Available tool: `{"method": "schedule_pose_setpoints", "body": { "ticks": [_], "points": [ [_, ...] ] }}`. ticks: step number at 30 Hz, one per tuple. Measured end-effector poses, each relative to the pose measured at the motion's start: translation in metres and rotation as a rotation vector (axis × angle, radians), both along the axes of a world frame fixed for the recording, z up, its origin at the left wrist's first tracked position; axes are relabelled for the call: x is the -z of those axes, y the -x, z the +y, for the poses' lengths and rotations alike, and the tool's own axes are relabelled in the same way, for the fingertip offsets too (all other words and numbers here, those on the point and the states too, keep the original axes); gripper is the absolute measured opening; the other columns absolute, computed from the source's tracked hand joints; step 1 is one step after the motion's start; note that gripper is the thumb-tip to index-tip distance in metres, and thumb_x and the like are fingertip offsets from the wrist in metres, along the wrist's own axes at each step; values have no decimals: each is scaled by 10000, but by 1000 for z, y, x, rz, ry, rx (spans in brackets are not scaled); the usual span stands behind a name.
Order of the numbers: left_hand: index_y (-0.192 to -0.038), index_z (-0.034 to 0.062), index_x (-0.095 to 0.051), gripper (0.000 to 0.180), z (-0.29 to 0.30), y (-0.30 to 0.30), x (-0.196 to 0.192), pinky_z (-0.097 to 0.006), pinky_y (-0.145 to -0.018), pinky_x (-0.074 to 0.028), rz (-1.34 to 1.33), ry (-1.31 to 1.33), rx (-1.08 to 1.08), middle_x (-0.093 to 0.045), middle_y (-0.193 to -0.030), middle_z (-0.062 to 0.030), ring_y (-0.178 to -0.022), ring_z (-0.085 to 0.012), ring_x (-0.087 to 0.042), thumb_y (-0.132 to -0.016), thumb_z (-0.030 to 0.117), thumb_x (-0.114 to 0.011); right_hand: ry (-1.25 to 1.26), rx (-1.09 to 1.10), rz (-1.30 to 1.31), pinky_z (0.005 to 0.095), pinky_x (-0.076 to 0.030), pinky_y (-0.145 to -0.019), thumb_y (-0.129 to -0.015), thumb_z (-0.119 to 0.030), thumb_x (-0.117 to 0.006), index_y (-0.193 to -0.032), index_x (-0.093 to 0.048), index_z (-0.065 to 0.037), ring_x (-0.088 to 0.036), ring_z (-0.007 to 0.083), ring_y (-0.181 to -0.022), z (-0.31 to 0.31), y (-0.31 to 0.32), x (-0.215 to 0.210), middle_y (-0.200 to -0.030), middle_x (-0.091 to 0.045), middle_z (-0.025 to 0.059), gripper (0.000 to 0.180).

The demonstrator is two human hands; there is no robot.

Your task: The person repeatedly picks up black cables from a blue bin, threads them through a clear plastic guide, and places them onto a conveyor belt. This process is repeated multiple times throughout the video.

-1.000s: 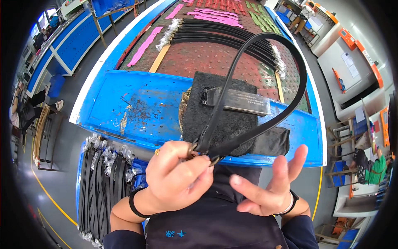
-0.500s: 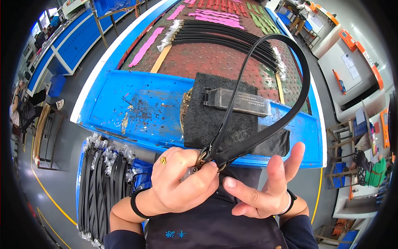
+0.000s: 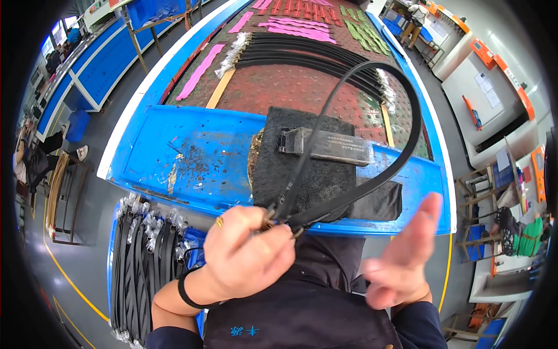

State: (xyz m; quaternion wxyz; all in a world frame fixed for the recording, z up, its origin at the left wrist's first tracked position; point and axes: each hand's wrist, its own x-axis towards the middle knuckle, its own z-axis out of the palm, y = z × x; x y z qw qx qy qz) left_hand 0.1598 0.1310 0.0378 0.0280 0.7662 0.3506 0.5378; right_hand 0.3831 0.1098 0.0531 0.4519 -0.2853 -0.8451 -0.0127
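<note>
While looped — black belt (image 3: 372, 116): both ends pinched in left hand (image 3: 247, 256) grip.
Right hand (image 3: 401, 262): spread wide, holding nothing, just beside.
Progress: black pad (image 3: 302, 168) on blue counter (image 3: 192, 157) beyond the grip; belt not laid down yet.

Matt black leather belt (image 3: 372, 122), metal buckle (image 3: 268, 216)

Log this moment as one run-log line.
left hand: grips both ends of looped black belt | right hand: open, off belt | loop above black pad on blue bench

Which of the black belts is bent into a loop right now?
The belt pinched in the left hand: it arcs up over the blue bench. The belts farther back and those hanging by the left arm lie straight.
</note>
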Motion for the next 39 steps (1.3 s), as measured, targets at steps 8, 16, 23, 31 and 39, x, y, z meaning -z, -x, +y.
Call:
{"method": "schedule_pose_setpoints", "body": {
  "ticks": [8, 16, 23, 31, 39],
  "points": [
    [-719, 27, -555, 99, 18, 21, -34, -256, -580, -351, -230, 388, 138, -510, -709, -59, -648, -156, -459, -638, 4, -607, 449, 618, -434, 553, -121, -1039, -842, -264, -544, -1002, -659, -69, -225, 402, -1302, 5, -54, 46, -1352, -381, 156, 277],
    [-686, 27, -558, 79, 22, 25, -55, -253, -593, -344, -203, 522, 257, -504, -684, -40, -647, -142, -461, -631, 11, -611, 432, 565, -481, 544, -103, -1048, -780, -195, -612, -991, -675, -104, -228, 379, -1309, 1, -64, 38, -1360, -384, 141, 238],
    [-678, 23, -560, 84, 18, 15, -63, -261, -589, -352, -127, 561, 315, -504, -677, -51, -639, -158, -478, -617, 16, -617, -139, 398, -338, 480, -51, -1082, -877, -499, -416, -1007, -679, -283, -243, 350, -1289, -16, -38, -16, -1237, -494, 49, 364],
    [-675, 29, -567, 85, 11, 8, -70, -259, -561, -360, -98, 566, 371, -518, -667, -54, -617, -158, -491, -608, -5, -607, -239, 265, -450, 501, 10, -1083, -835, -480, -474, -1092, -636, -323, -209, 345, -1301, 0, -6, -31, -1302, -455, -31, 342],
    [-673, 26, -567, 102, 11, 11, -64, -261, -559, -366, -78, 522, 323, -517, -665, -56, -609, -161, -494, -592, -19, -608, -246, 132, -330, 499, -5, -1091, -858, -498, -427, -1028, -669, -307, -224, 331, -1295, -6, -23, -32, -1213, -500, -15, 353]
  ]
}}
